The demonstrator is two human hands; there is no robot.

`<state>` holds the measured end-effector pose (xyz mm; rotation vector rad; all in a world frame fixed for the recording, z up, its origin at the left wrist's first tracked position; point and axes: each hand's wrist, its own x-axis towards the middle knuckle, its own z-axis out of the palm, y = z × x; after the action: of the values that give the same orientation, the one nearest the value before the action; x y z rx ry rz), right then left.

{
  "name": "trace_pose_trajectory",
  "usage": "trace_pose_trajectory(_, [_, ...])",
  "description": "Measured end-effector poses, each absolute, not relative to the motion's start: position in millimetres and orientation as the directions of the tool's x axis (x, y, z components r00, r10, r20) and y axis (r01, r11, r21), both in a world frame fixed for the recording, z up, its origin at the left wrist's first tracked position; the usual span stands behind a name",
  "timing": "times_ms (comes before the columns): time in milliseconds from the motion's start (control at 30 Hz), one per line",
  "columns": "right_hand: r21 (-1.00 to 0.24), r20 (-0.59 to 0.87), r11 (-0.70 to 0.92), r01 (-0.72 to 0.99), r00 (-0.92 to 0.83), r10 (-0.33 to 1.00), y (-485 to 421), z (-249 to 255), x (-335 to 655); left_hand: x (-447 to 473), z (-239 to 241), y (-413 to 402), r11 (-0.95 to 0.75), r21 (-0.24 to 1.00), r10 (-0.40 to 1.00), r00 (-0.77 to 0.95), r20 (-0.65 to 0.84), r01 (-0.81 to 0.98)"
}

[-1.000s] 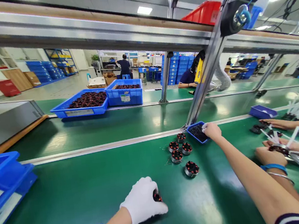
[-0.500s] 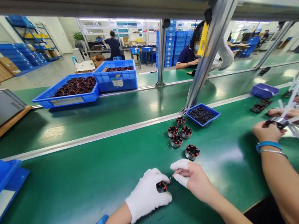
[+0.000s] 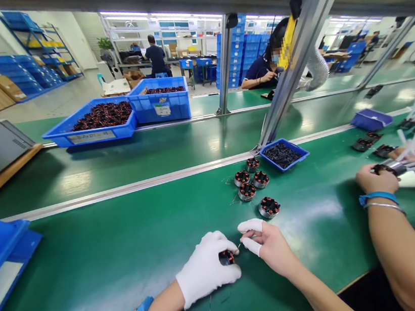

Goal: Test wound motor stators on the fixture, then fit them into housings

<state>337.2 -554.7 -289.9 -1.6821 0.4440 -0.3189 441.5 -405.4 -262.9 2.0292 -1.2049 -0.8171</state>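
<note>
The left hand (image 3: 207, 266), in a white glove, rests on the green bench (image 3: 102, 261) with its grip closed around a small wound stator (image 3: 226, 257), of which only a dark and red edge shows between the fingers. The right hand (image 3: 268, 244), bare except for white cots on thumb and forefinger, sits just beside it, its grip pinched shut on something thin, seemingly a fine lead or a small sleeve, touching the stator's side; the piece is too small to name for certain. Five more stators (image 3: 268, 207) stand in a loose cluster further up the bench, near a small blue tray (image 3: 304, 153) of dark parts. To the right, a co-worker's hands (image 3: 377, 180) hold another part with white strips fanning from it. The likeliest trouble is the thin piece slipping out of the pinch, since the cots give little feel and the piece is tiny against the green surface. Too hard a pull could also bend or snap a fine winding lead. The glove hides most of the stator, so a wrong slot could go unnoticed.
</note>
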Motion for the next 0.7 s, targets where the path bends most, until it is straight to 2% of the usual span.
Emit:
trace_pose_trajectory(200, [-0.987,-0.071,-0.095,-0.128,0.888,-0.454,-555.9,-288.7,339.9,440.6,-259.9,-405.5,-0.384,0.779,-0.901,0.386,-0.199,-0.495])
trace_pose_trajectory(500, [-0.984,-0.171,0.014,-0.176,0.927,-0.334,-560.0,-286.0,347.0,440.9,-262.3,-405.7,-0.380,0.770,-0.902,0.388,-0.187,-0.512])
trace_pose_trajectory(700, [-0.976,-0.109,-0.141,-0.165,0.933,-0.343,-551.1,-285.8,345.2,441.4,-262.9,-406.0,-0.379,0.751,-0.900,0.404,-0.163,-0.540])
